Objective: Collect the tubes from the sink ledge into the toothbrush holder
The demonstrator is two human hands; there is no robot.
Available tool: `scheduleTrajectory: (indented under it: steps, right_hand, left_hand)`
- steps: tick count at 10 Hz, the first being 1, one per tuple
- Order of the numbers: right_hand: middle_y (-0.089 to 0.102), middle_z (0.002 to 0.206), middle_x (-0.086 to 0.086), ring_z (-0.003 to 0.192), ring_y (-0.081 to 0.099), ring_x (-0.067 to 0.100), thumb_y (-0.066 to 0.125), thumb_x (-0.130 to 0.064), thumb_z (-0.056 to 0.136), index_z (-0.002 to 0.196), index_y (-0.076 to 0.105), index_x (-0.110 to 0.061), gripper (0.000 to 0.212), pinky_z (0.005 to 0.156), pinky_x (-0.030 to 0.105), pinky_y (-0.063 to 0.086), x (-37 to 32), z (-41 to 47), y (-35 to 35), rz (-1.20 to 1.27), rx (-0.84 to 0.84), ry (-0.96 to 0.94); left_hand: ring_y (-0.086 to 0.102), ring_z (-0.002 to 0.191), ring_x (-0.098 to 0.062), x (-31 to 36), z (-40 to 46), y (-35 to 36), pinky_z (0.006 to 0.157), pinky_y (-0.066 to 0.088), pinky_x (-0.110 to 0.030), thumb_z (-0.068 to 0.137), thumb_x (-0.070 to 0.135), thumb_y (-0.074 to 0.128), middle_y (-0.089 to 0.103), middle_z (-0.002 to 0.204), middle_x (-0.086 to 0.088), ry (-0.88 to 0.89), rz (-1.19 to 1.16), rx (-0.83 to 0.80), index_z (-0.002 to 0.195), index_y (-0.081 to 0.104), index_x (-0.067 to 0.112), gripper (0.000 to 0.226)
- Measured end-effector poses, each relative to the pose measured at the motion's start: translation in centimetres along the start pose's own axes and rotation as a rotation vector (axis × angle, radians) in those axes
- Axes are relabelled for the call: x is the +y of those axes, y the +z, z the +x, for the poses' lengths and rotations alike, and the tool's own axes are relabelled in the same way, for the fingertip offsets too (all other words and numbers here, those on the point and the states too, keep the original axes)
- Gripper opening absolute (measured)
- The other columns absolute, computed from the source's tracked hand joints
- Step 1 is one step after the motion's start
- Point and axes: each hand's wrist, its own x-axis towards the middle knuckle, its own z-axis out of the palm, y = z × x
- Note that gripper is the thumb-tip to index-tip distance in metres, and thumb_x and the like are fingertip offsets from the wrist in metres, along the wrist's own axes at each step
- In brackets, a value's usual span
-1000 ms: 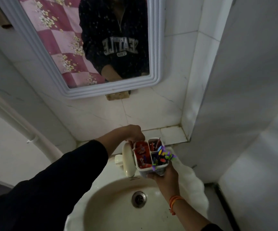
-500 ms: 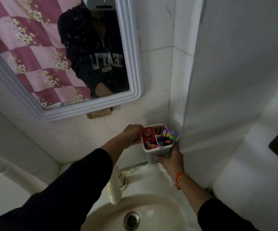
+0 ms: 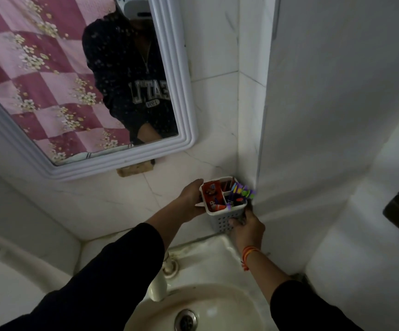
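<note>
A white perforated toothbrush holder point(image 3: 220, 220) is held up against the tiled wall in the corner above the sink. Red and orange tubes point(image 3: 210, 192) stand in its left compartment. Purple and yellow-green toothbrushes point(image 3: 241, 192) stick out of its right compartment. My left hand point(image 3: 190, 199) grips the holder's left rim and side. My right hand point(image 3: 246, 226) holds it from below at the right front corner. An orange thread band circles my right wrist.
A white sink point(image 3: 208, 304) with a metal drain point(image 3: 186, 319) lies below. A cream tap point(image 3: 159, 284) stands at its back ledge. A white-framed mirror point(image 3: 184, 111) hangs on the wall at the left. A white wall panel point(image 3: 337, 115) closes the right side.
Both hands have lifted the holder from over the sink basin up and to the right into the wall corner. The view has tilted upward, showing more of the mirror.
</note>
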Motion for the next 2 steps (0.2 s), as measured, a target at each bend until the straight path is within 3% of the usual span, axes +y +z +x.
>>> scheduleTrajectory:
  steps: [1,2]
  right_hand:
    - [0.074,0.118,0.014,0.111,0.068,0.031,0.077,-0.006,0.081,0.144,0.054,-0.016,0.067,0.1,0.036,0.052,0.5,-0.1,-0.2,-0.014,0.009,0.013]
    - [0.075,0.114,0.017,0.108,0.07,0.035,0.07,-0.012,0.088,0.137,0.062,-0.012,0.05,0.096,0.035,0.052,0.3,-0.7,-0.7,-0.125,0.059,0.042]
  left_hand:
    - [0.064,0.108,-0.034,-0.4,-0.1,-0.1,0.072,0.056,-0.04,0.105,0.039,0.046,0.059,0.135,-0.023,-0.015,-0.011,0.03,0.138,0.05,-0.002,0.052]
    - [0.058,0.106,-0.032,-0.3,-1.1,-0.8,0.084,0.05,-0.038,0.104,0.039,0.049,0.058,0.123,-0.018,0.04,0.059,0.129,0.127,0.053,-0.001,0.047]
